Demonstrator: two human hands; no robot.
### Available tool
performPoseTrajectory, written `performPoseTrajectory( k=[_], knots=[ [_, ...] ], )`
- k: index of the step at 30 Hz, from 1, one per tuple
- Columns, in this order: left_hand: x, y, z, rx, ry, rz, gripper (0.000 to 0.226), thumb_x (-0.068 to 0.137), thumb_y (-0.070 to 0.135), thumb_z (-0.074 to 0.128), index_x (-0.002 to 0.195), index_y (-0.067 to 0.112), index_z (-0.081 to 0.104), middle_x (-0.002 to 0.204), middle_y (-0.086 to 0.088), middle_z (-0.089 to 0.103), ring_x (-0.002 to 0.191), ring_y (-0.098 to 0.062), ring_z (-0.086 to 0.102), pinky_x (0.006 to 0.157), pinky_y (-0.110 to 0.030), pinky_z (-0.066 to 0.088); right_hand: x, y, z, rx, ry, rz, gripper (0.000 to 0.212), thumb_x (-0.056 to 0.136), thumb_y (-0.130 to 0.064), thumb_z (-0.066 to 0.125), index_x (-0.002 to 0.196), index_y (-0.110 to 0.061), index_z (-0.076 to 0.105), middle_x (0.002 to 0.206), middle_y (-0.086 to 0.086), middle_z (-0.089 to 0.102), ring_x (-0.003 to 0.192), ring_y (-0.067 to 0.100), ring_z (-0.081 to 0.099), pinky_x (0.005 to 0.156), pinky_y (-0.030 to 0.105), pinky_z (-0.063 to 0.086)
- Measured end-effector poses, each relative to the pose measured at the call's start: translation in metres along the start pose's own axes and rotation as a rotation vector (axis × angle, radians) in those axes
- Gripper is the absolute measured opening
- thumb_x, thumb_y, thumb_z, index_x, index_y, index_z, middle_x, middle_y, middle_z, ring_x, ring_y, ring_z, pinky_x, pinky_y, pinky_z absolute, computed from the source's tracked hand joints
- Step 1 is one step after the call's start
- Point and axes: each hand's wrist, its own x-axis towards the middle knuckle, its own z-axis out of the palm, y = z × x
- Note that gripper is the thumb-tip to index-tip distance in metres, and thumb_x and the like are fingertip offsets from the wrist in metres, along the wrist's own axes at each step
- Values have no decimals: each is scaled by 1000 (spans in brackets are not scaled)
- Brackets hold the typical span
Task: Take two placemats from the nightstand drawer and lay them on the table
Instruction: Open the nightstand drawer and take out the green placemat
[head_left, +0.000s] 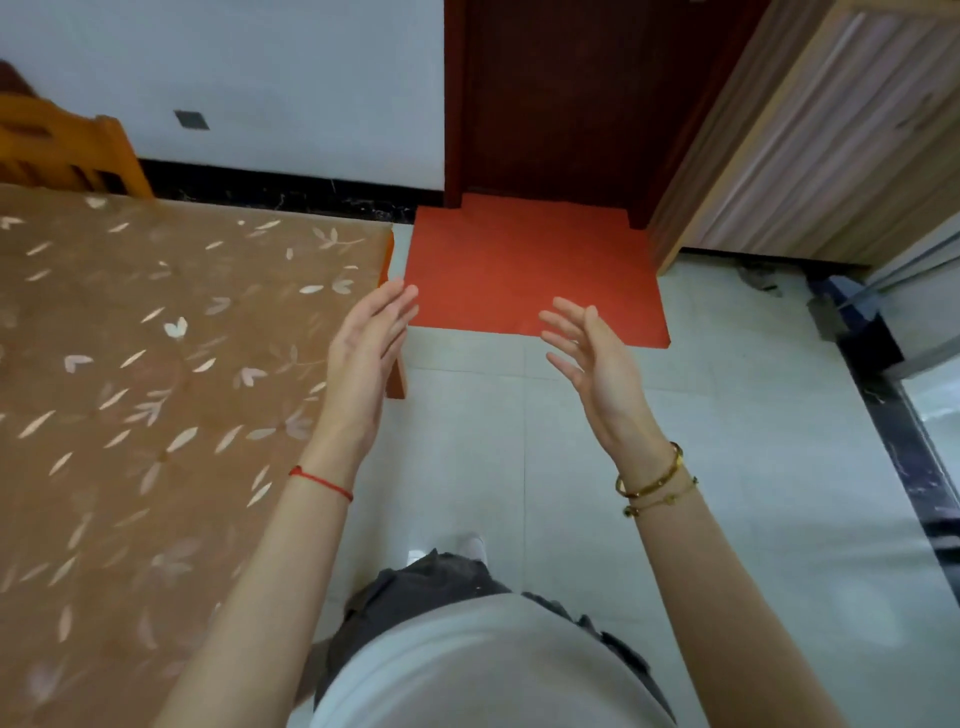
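A table (156, 364) under a brown cloth with a pale leaf pattern fills the left half of the view. My left hand (369, 348) is raised over its right corner, fingers straight and slightly apart, holding nothing. My right hand (592, 358) is raised over the tiled floor, palm turned inward, fingers spread, also holding nothing. No placemat and no nightstand drawer shows in this view.
A red mat (519, 270) lies on the floor before a dark red door (561, 104). A wooden cabinet (810, 145) stands at the right. An orange wooden chair (67, 150) stands behind the table. Pale floor tiles (701, 467) stretch below my hands.
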Motion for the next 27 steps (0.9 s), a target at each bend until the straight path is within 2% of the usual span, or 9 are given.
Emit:
performPoseTrajectory(
  k=[5, 17, 23, 27],
  knots=[
    [76, 9, 22, -12, 58, -11, 28, 100, 14, 47, 123, 18, 63, 126, -5, 68, 121, -17, 63, 113, -39, 39, 82, -19, 1, -5, -45, 5, 45, 103, -41, 29, 132, -19, 56, 128, 0, 64, 120, 15, 58, 108, 40, 42],
    [257, -10, 71, -40, 225, 20, 29, 97, 18, 51, 124, 15, 64, 126, -5, 68, 122, -21, 62, 115, -44, 37, 303, -54, -6, -28, -193, 31, 46, 104, -40, 27, 133, -18, 54, 130, 0, 62, 121, 14, 58, 108, 39, 42],
    [356, -4, 112, -24, 336, 82, 32, 99, 20, 47, 129, 17, 59, 129, -1, 66, 122, -14, 61, 115, -37, 37, 441, -90, 1, -64, -333, 69, 45, 104, -39, 28, 133, -18, 54, 130, 2, 62, 121, 16, 58, 110, 42, 41],
    [413, 0, 130, -30, 423, 104, 30, 98, 22, 46, 125, 22, 61, 127, 2, 67, 122, -13, 61, 115, -36, 36, 517, -109, 12, -93, -432, 77, 44, 103, -41, 29, 131, -19, 56, 129, 1, 63, 120, 15, 58, 109, 41, 41]
  ],
)
